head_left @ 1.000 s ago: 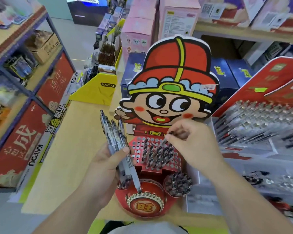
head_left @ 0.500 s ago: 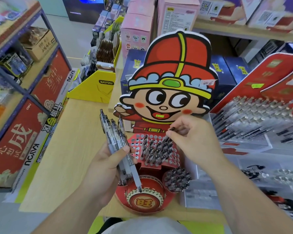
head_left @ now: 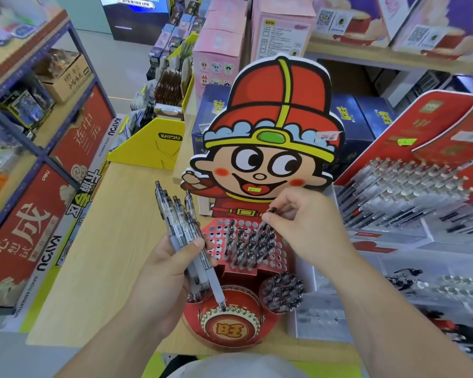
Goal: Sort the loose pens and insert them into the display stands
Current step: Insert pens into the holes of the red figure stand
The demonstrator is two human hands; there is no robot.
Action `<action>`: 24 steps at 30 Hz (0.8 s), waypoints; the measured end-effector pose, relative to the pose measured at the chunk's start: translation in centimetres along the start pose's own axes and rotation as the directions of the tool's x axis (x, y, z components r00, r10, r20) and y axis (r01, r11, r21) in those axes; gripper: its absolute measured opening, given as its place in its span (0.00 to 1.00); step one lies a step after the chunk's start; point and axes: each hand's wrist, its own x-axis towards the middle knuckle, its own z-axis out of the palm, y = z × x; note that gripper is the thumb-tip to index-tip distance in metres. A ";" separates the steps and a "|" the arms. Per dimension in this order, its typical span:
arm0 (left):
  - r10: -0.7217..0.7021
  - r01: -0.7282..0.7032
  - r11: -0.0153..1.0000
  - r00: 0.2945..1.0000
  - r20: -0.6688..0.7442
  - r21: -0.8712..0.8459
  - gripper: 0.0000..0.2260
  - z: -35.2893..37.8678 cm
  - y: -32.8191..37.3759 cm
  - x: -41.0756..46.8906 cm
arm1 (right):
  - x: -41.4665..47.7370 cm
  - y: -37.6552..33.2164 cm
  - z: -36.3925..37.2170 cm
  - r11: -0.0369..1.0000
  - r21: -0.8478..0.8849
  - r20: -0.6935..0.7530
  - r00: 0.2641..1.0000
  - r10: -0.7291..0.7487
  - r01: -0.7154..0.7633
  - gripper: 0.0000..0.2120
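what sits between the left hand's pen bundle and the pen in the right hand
Head view: the stand's red hole panel, with empty holes at left and inserted pens beside them.

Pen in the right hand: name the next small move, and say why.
Probably push the pen straight down until it seats, then let go. The right hand pinches it over the stand's holed panel, its tip already among the seated pens.

The single head-worn camera (wide-angle) looks forward and down, close over the display stand [head_left: 271, 148] on the surface [head_left: 115, 241].
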 end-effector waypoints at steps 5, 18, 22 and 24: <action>0.014 -0.014 1.000 1.000 0.000 0.009 0.09 0.0 -0.2 0.0 | 0.1 0.5 0.5 0.998 -0.051 0.066 0.998 -0.020 0.023 0.07; -0.027 0.027 1.000 1.000 -0.001 0.002 0.04 -0.5 -0.6 0.1 | 0.2 1.3 0.6 0.999 -0.035 0.248 0.969 0.005 0.004 0.08; -0.025 0.025 1.000 1.000 0.000 0.006 0.05 -0.3 -0.5 0.0 | 0.1 1.1 1.0 0.994 -0.099 0.215 0.976 -0.033 0.055 0.08; -0.021 0.020 1.000 1.000 0.002 0.022 0.04 -0.3 -0.4 0.1 | 0.2 1.1 0.9 0.991 -0.117 0.230 0.972 -0.040 0.068 0.09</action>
